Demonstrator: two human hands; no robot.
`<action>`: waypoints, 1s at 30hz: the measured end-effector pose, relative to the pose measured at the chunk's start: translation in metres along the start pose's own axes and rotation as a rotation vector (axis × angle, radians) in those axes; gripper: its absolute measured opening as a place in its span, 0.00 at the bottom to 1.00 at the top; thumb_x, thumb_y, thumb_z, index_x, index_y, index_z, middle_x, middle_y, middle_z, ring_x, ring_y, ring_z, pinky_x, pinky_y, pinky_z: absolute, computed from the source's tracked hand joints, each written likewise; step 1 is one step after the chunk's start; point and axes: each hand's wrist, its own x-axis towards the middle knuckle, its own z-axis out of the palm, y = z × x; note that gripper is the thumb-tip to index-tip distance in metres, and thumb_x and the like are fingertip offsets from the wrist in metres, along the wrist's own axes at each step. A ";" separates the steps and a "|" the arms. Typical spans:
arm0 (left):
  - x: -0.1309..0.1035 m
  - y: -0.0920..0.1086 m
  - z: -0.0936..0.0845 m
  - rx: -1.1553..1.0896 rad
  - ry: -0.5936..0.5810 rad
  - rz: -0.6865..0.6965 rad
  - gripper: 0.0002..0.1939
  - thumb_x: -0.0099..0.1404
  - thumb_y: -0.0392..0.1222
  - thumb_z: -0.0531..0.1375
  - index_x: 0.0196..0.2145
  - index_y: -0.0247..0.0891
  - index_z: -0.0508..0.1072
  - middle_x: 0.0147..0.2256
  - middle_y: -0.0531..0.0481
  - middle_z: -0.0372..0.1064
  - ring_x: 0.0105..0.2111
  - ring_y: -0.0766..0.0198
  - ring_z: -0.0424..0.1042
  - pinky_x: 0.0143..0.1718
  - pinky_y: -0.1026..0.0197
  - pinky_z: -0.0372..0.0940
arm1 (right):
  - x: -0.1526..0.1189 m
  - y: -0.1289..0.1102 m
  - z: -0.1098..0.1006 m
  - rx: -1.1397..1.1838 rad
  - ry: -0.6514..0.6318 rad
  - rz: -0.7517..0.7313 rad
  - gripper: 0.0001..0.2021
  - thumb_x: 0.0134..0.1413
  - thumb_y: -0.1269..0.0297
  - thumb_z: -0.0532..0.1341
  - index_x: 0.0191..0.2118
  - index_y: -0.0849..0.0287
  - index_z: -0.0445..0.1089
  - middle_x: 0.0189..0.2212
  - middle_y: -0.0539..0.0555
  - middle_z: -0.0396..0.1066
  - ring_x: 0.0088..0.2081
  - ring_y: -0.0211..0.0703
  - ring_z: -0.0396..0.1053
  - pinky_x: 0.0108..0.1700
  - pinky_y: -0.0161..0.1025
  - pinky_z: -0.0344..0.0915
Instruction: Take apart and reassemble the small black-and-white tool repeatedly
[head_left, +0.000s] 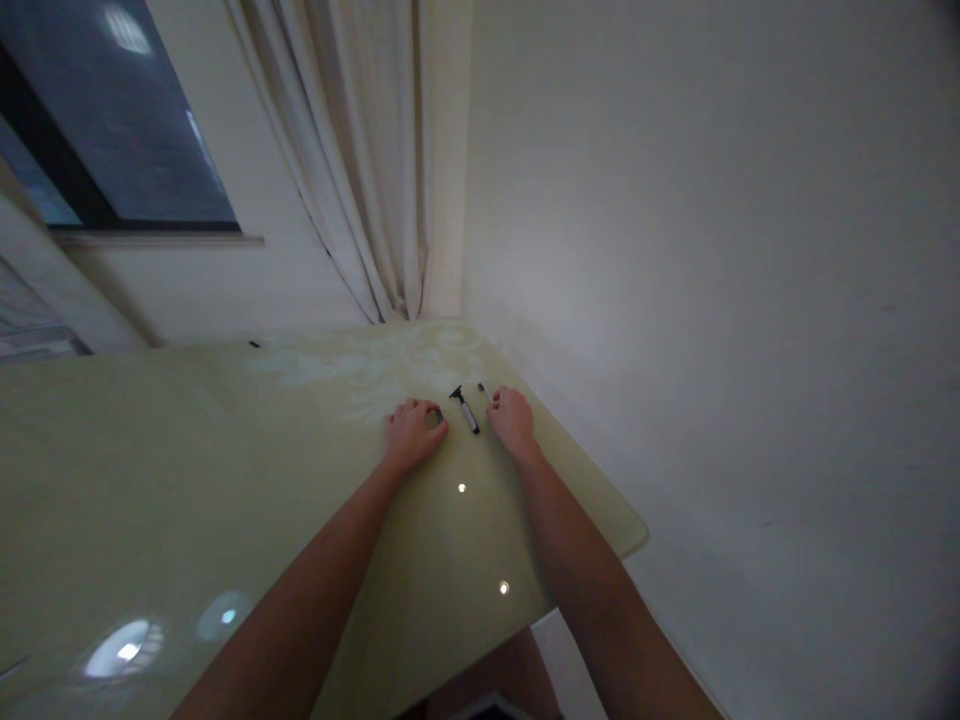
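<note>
My left hand [415, 432] rests on the glossy table, its thumb and fingers curled round a small dark piece [439, 415] whose kind I cannot make out. Just to the right lies a razor [466, 412] with a black head and a grey and black handle. It touches neither hand. Beyond it, my right hand [513, 420] is closed on a thin pale stick with a dark head [482, 388], which points away from me. The fingers hide the stick's near end.
The pale green table [285, 470] meets a bare wall [675, 250] on the right. Curtains [367, 150] hang behind the far edge, beside a dark window [142, 120]. A small black object [254, 344] lies near that edge. Lights reflect off the tabletop.
</note>
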 end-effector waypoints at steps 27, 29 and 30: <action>-0.047 -0.083 -0.064 0.019 0.051 -0.083 0.16 0.67 0.54 0.61 0.48 0.48 0.80 0.52 0.45 0.77 0.52 0.48 0.73 0.56 0.46 0.62 | -0.014 -0.026 0.011 -0.032 -0.035 -0.242 0.09 0.68 0.63 0.60 0.48 0.57 0.74 0.47 0.61 0.76 0.47 0.48 0.74 0.46 0.38 0.65; -0.062 -0.120 -0.083 0.105 0.056 -0.184 0.18 0.67 0.55 0.60 0.49 0.48 0.80 0.55 0.44 0.76 0.56 0.44 0.71 0.57 0.42 0.61 | -0.014 -0.028 0.012 -0.026 -0.057 -0.253 0.08 0.67 0.66 0.59 0.48 0.58 0.74 0.46 0.61 0.76 0.46 0.48 0.74 0.46 0.39 0.64; -0.068 -0.137 -0.092 0.145 0.082 -0.233 0.19 0.67 0.56 0.59 0.50 0.47 0.80 0.57 0.42 0.75 0.57 0.41 0.70 0.57 0.39 0.61 | -0.014 -0.028 0.012 -0.015 -0.064 -0.265 0.08 0.67 0.68 0.59 0.48 0.58 0.74 0.46 0.61 0.76 0.45 0.48 0.74 0.46 0.38 0.64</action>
